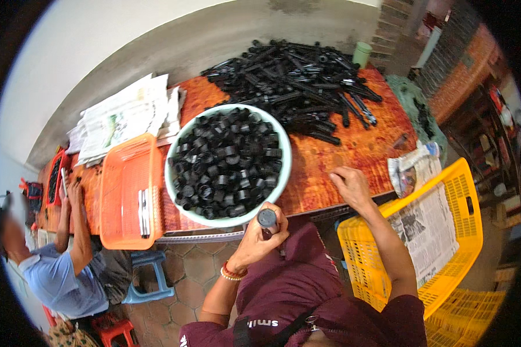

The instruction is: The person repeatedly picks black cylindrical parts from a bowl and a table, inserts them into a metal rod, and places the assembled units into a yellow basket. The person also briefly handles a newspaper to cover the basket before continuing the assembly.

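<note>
My left hand (pixel 259 240), wrapped round a black tube (pixel 267 217) with a round end facing up, is just over the near rim of a pale green basin (pixel 287 173). Short black ring-like caps (pixel 226 165) heap up inside that basin. To the right, my right hand (pixel 351 186) hovers at the table's near edge with loosely bent fingers and nothing visible in them. Beyond both hands a large pile of long black tubes (pixel 295 81) covers the back of the table.
The red-orange patterned table (pixel 353 147) also bears an orange basket (pixel 116 199) with a few pens and newspapers (pixel 121 115). A yellow crate (pixel 468 173) lined with newspaper stands at right. At left, a co-worker in a blue shirt (pixel 66 283) works seated; a blue stool (pixel 147 277) stands between us.
</note>
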Demonstrator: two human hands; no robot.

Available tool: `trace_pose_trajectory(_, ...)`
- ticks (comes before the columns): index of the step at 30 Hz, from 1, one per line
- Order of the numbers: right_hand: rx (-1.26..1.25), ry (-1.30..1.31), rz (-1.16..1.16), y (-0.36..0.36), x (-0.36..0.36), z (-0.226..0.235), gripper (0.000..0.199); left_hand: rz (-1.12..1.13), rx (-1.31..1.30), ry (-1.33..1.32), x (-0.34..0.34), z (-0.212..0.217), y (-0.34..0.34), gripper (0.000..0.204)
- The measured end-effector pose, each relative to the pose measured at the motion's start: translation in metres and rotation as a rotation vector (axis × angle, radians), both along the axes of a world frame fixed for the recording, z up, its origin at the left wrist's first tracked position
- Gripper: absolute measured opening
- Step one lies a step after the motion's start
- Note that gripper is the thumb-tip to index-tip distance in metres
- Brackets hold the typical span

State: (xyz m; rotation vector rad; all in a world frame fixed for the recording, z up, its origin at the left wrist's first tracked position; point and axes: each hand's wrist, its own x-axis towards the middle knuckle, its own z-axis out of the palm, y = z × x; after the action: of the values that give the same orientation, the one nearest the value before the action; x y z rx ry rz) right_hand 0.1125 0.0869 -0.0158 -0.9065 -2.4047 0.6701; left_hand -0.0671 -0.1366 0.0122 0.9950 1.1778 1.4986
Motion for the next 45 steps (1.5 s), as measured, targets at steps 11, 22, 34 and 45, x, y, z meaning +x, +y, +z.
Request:
trace_pose_trajectory(11,-0.081,0.099,-0.077,0.002,0.003,0.003,0.021,0.297,0.105,0.221,0.051,-0.056,0.136,0.033)
trace_pose_trajectory(22,-0.256,0.243,-0.188,0.008,0.023,0.024,0.018,0.323,0.186,0.315,0.053,-0.086,0.159,0.029)
trace_pose_trajectory(34,-0.293,0.478,-0.687,0.112,0.134,0.051,0.051,0.351,0.222,0.342,0.050,-0.098,0.162,0.033)
trace_pose_trajectory(45,0.009,-0.558,-0.684,0.216,0.123,0.037,0.044,0.374,0.202,0.340,0.049,-0.095,0.160,0.024)
